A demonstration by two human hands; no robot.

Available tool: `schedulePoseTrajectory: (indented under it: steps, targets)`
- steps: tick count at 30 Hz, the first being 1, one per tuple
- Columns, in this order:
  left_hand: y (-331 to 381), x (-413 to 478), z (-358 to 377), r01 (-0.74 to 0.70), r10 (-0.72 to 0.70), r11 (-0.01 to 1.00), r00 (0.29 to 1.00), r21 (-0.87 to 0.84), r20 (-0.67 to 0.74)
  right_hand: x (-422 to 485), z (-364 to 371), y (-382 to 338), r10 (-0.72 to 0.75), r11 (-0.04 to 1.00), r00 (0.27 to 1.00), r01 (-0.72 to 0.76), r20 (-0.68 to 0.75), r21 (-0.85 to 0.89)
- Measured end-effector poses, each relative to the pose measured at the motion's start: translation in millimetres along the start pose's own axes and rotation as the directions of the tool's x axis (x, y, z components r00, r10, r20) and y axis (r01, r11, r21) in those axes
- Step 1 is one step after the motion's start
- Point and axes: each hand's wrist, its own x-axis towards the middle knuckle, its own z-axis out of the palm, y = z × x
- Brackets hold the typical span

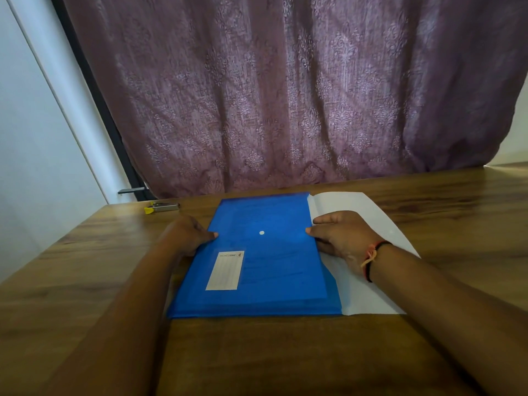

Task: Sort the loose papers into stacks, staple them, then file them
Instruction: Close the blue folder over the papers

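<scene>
Stapler (pixel 162 207) left of folder (pixel 271 270) (curtain (pixel 285 95) behind)

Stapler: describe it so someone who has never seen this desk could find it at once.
Start at the wooden table and follow its far edge, below the purple curtain, toward the left corner. There, left of the blue folder, lies the stapler. It is the only small metallic thing, with a yellow end.

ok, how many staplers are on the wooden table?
1. The small metal stapler with a yellow tip lies near the far left corner of the brown wooden table, apart from the blue plastic folder. Another could be hidden under the folder.
</scene>
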Motion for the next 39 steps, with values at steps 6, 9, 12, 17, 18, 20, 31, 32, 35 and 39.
schedulePoseTrajectory:
  steps: [6, 9, 12, 17, 18, 20, 31, 32, 35, 39]
  targets:
    - [-1.1, -0.5, 1.4, -0.009, 0.008, 0.999, 1.000, -0.041, -0.010, 5.2, -2.8, -4.3, 0.079, 0.997, 0.996, -0.080, 0.043, 0.024]
    - [-1.1, 0.3, 0.8, -0.004, 0.004, 0.999, 1.000, -0.052, -0.003, 9.8, -4.2, -4.8, 0.112, 0.994, 0.992, -0.112, 0.050, 0.000]
    - [-0.3, -0.2, 0.6, -0.001, 0.001, 0.999, 1.000, -0.055, 0.008, 10.1, -4.1, -5.0, 0.113, 0.993, 0.992, -0.111, 0.052, -0.027]
    - [3.2, -4.0, 3.2, 0.002, 0.001, 0.994, 1.000, -0.105, 0.031, 16.5, -1.6, 3.4, -0.053, 0.968, 0.998, 0.043, -0.034, -0.246]
    - [4.3, -4.3, 3.8, 0.003, 0.001, 0.995, 0.999, -0.104, 0.036, 18.7, -1.4, 4.7, -0.078, 0.958, 0.995, 0.058, -0.058, -0.282]
    - [6.7, -6.1, 3.9, 0.010, -0.005, 0.995, 0.999, -0.104, 0.051, 21.9, -1.8, 6.1, -0.099, 0.952, 0.991, 0.068, -0.091, -0.299]
    - [6.2, -6.3, 2.4, 0.017, -0.009, 0.994, 0.998, -0.107, 0.068, 27.4, -3.8, 6.6, 0.017, 0.996, 0.999, -0.020, -0.042, -0.083]
    - [6.2, -6.0, 2.5, 0.021, -0.013, 0.993, 0.997, -0.113, 0.069, 28.0, -4.4, 6.9, 0.017, 0.995, 0.999, -0.021, -0.039, -0.101]
    - [6.0, -5.9, 3.5, 0.024, -0.015, 0.992, 0.997, -0.123, 0.074, 28.1, -5.1, 6.5, 0.027, 0.992, 1.000, -0.027, -0.001, -0.121]
    - [5.3, -5.6, 3.5, 0.026, -0.018, 0.994, 0.997, -0.105, 0.074, 28.0, -4.9, 6.1, 0.080, 0.996, 0.993, -0.076, 0.085, -0.054]
